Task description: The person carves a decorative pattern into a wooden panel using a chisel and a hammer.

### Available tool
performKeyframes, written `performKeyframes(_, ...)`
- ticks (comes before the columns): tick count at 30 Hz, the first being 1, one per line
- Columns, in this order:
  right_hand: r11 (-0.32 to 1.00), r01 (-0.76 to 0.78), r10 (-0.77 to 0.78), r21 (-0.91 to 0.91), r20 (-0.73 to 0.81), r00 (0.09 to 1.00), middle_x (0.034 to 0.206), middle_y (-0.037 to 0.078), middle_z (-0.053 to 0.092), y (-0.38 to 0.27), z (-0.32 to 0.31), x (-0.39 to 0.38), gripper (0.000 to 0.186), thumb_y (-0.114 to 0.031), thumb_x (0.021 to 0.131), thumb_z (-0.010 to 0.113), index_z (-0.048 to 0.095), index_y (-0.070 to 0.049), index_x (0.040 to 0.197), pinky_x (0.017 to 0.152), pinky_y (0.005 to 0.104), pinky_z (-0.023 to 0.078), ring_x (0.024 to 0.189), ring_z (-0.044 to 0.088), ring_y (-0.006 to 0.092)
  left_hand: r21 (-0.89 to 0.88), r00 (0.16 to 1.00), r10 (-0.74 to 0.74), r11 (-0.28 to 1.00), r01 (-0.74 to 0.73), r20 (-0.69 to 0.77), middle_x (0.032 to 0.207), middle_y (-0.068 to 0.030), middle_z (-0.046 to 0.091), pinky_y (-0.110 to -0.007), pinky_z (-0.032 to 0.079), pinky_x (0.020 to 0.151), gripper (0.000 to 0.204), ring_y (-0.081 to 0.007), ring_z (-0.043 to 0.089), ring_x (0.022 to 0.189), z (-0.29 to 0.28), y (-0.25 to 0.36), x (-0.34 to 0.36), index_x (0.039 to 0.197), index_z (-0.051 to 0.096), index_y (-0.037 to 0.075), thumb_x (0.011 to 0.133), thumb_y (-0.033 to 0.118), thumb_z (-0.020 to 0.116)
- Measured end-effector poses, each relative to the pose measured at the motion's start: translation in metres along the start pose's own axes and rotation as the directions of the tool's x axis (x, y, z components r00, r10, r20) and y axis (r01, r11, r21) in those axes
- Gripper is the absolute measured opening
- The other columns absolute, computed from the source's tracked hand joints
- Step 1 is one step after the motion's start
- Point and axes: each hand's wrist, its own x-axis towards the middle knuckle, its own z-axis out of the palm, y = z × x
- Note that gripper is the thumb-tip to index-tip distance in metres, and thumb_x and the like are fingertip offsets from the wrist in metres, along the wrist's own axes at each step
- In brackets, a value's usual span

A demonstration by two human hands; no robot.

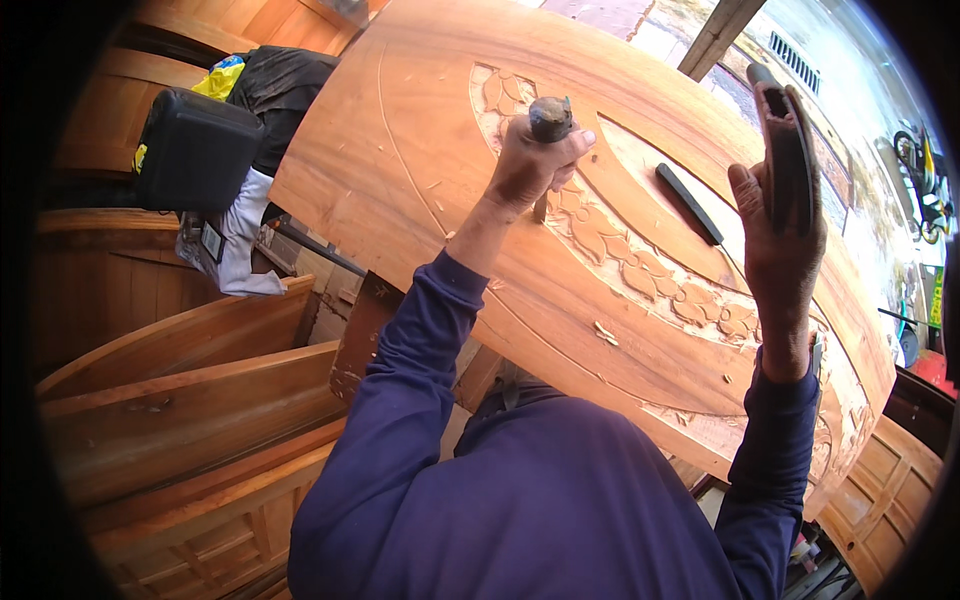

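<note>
My left hand grips an upright chisel with a worn, round-topped handle, its blade down at the carved band of a large wooden panel. Leaf-like relief carving runs along that band, with pale wood chips scattered about. My right hand is closed on a dark, worn mallet, raised over the panel's right side. Between the hands, a tool with a black handle and thin metal shaft lies on the panel. The chisel's tip is mostly hidden behind my hand.
A black case, dark cloth, white cloth and yellow bag sit at the left. Several wooden panels stand lower left, another lower right. A wooden post and a motorbike are beyond the work.
</note>
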Motion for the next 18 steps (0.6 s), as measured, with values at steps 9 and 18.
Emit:
performKeyframes(9,0.777,0.101,-0.03,0.621,-0.124,0.992,0.079,0.0,0.06,-0.009,-0.036,0.082,0.021,-0.008,0.099,0.067,0.068,-0.004,0.12,0.059,0.0219,0.042,0.059,0.045,0.0077,0.032,0.999,-0.041,0.999,0.041,-0.012,0.061,0.0027,0.047,-0.024,0.035,0.04,0.021,-0.0065,0.042,0.045,0.001,-0.002,-0.007,0.085,0.055,0.009,0.088,0.011,0.076)
performKeyframes(18,0.947,0.319,-0.278,-0.034,0.41,0.869,0.077,0.015,0.062,-0.035,0.06,0.029,0.07,-0.001,0.095,0.058,0.044,-0.032,0.157,0.056,0.0447,0.055,0.065,0.068,0.0291,0.073,0.987,0.158,0.984,-0.16,0.028,0.091,-0.0018,0.07,-0.027,0.054,0.07,0.021,-0.0082,0.065,0.082,-0.006,-0.022,-0.019,0.106,0.072,0.0,0.089,0.01,0.079)
